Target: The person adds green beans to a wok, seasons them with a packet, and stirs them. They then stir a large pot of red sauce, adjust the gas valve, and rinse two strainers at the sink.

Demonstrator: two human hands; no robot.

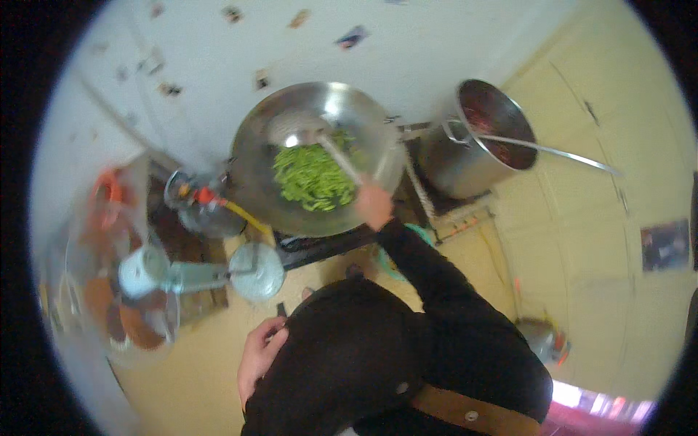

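Note:
My right hand (374, 206) grips the handle of a large round-headed ladle or skimmer (294, 128); blur hides which. Its metal head is inside a wide metal wok (262, 201), over the far edge of chopped green vegetables (316, 177). These lie heaped in the middle of the wok, which sits on a dark stove frame (332, 248). My left hand (259, 349) hangs low beside my dark clothing, fingers curled. A small dark thing (281, 309) shows just beyond its fingertips; whether the hand holds it is unclear.
Right of the wok stands a tall metal stockpot (458, 158) with reddish contents and a long metal handle (567, 155) leaning out. Left are a gas cylinder (210, 218) with a yellow hose (245, 215), a pale blue plastic object (144, 272) and a round pale-topped object (256, 272).

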